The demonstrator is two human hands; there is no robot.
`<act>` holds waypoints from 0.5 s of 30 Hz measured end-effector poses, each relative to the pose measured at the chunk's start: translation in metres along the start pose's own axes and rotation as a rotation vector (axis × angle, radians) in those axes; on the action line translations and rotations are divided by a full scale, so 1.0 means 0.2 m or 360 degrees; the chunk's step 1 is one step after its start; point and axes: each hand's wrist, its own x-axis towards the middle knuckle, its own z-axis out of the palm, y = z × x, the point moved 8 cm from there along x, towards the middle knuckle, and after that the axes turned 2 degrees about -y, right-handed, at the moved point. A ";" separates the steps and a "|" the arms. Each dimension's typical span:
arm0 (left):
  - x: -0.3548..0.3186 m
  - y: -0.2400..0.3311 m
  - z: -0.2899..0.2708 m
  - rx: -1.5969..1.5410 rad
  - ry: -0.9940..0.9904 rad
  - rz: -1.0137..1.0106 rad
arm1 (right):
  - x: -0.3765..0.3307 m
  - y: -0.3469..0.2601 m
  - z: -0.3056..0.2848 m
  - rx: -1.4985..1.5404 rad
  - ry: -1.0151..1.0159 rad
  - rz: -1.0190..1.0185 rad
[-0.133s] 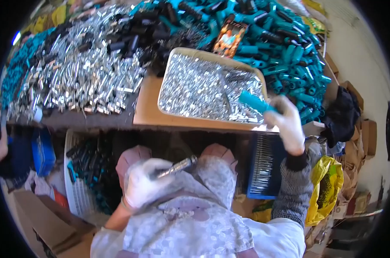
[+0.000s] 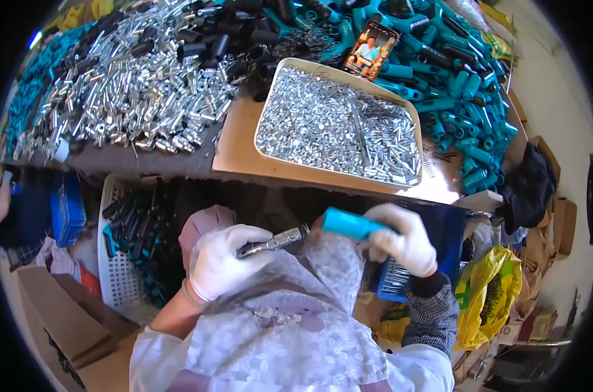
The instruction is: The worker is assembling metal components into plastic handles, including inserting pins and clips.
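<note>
My left hand [image 2: 230, 259], in a white glove, is closed round a slim metal part [image 2: 277, 240], silver with a dark section, held over my lap. Its tip points right, toward a teal plastic tube-shaped handle [image 2: 350, 223]. That handle is gripped by my gloved right hand [image 2: 404, 240], its wide end facing the metal part with a small gap between them. In front of both hands, a cream tray [image 2: 336, 175] on the table holds many small silver metal pieces and several thin rods.
Silver cylindrical parts [image 2: 139, 98] are heaped at left, teal handles [image 2: 466, 98] at right. A phone [image 2: 373, 51] leans on the handles behind the tray. Below the table are a white basket [image 2: 123, 281] of dark parts and a blue tray [image 2: 443, 228]. A yellow bag [image 2: 492, 294] lies right.
My right hand has brought the teal handle from above the tray's right end down and left, close to the metal part. My left hand keeps hold of that part. The view has shifted slightly.
</note>
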 end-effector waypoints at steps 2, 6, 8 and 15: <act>-0.02 0.00 -0.01 0.0035 -0.0034 0.0081 | 0.00 0.01 0.12 0.0019 -0.0174 0.0155; -0.04 0.05 -0.01 0.0053 -0.0236 0.0226 | 0.07 0.05 0.11 0.0045 -0.0218 0.0247; -0.06 0.09 0.01 0.0095 -0.0381 0.0315 | 0.09 0.08 0.16 -0.0032 -0.0521 0.0313; -0.08 0.11 0.02 0.0065 -0.0310 0.0361 | 0.12 -0.04 0.32 -0.0492 -0.0544 -0.0388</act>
